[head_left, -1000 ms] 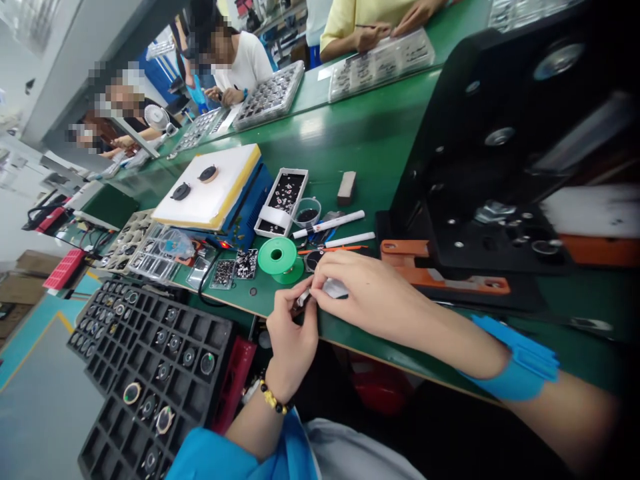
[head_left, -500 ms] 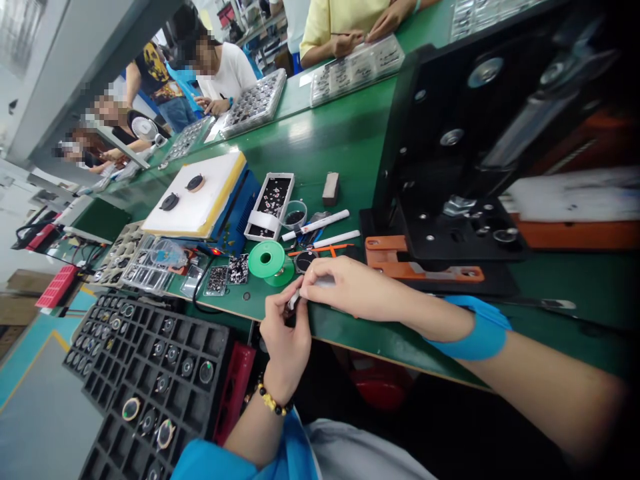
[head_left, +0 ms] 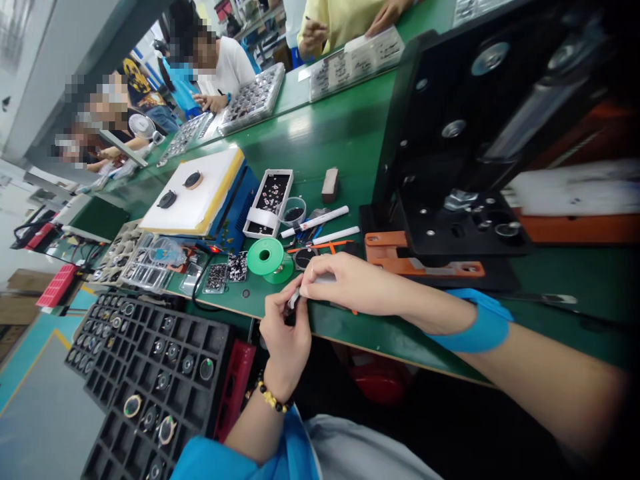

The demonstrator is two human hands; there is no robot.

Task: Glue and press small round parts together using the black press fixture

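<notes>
My left hand (head_left: 285,330), with a beaded bracelet on its wrist, and my right hand (head_left: 345,283), with a blue wrist strap (head_left: 475,327), meet over the front edge of a green workbench (head_left: 330,147). Between their fingertips is a small silver-white part (head_left: 296,298), mostly hidden by my fingers. A green tape roll (head_left: 266,260) lies just beyond my left hand. A round black part (head_left: 304,259) sits near my right fingertips. To the left, a black compartment tray (head_left: 165,393) holds several round watch-like parts.
An orange jig (head_left: 425,267) lies beside a large black machine (head_left: 450,133). White pens (head_left: 315,222), a small clear cup (head_left: 293,213) and a white parts box (head_left: 267,203) stand beyond my hands. Co-workers (head_left: 220,70) sit along the bench with trays of parts.
The view has swung slightly, so the bench sits lower-left in the frame. My right hand has closed in on the small part, covering the white piece that showed beneath it earlier.
</notes>
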